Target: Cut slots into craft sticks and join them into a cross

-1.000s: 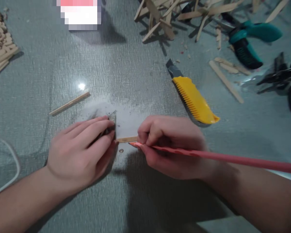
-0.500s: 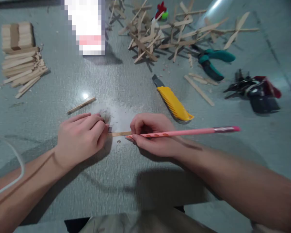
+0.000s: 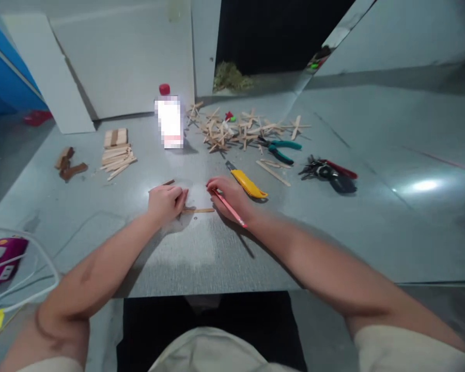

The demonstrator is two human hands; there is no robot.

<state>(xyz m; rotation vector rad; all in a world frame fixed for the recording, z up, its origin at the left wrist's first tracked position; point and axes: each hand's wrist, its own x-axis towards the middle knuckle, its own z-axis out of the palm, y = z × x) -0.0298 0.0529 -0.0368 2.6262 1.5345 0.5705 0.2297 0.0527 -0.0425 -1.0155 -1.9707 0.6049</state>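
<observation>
In the head view, my right hand (image 3: 228,199) is closed round a pink pencil (image 3: 230,209), whose eraser end points down toward the wrist. The fingertips hide the pencil's tip. A flat wooden stick (image 3: 203,210) lies on the table between my hands. My left hand (image 3: 167,202) rests at the stick's left end with its fingers curled; what is under them is hidden. Just behind that hand, another stick (image 3: 168,182) shows in part. The yellow utility knife (image 3: 248,183), blade end pointing away, lies beyond my right hand.
Farther back stand a pixelated bottle (image 3: 170,121) and a heap of crossed sticks (image 3: 225,132). Teal pliers (image 3: 281,149) and black-and-red tools (image 3: 329,173) lie right; stacked sticks (image 3: 116,155) and brown pieces (image 3: 68,164) lie left. A purple object (image 3: 8,261) is at the left edge.
The view has tilted up and widened, showing more table and the wall. My right hand has lifted away from the stick's side, and the pencil has swung to a steeper slant.
</observation>
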